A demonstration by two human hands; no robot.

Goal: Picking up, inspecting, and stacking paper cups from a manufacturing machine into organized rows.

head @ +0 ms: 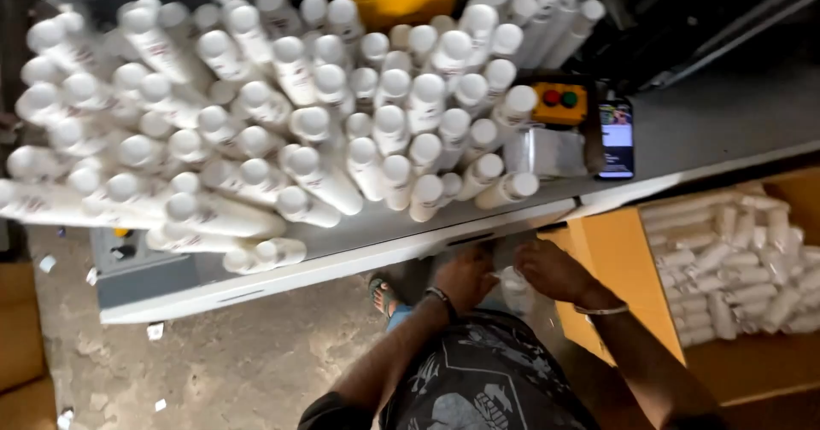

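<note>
My left hand (465, 276) and my right hand (553, 269) meet below the front edge of the grey work table (700, 122), both closed on a clear plastic bag (515, 286) held between them. What the bag holds is too blurred to tell. On the table above stands a dense crowd of white capped tubes (290, 122), upright and leaning toward me.
An open cardboard box (615, 268) at my right holds several white tubes (735, 259) lying flat. A phone (617, 138) and a yellow button box (560, 102) with a red and a green button sit on the table. My sandalled foot (383, 295) rests on the littered concrete floor.
</note>
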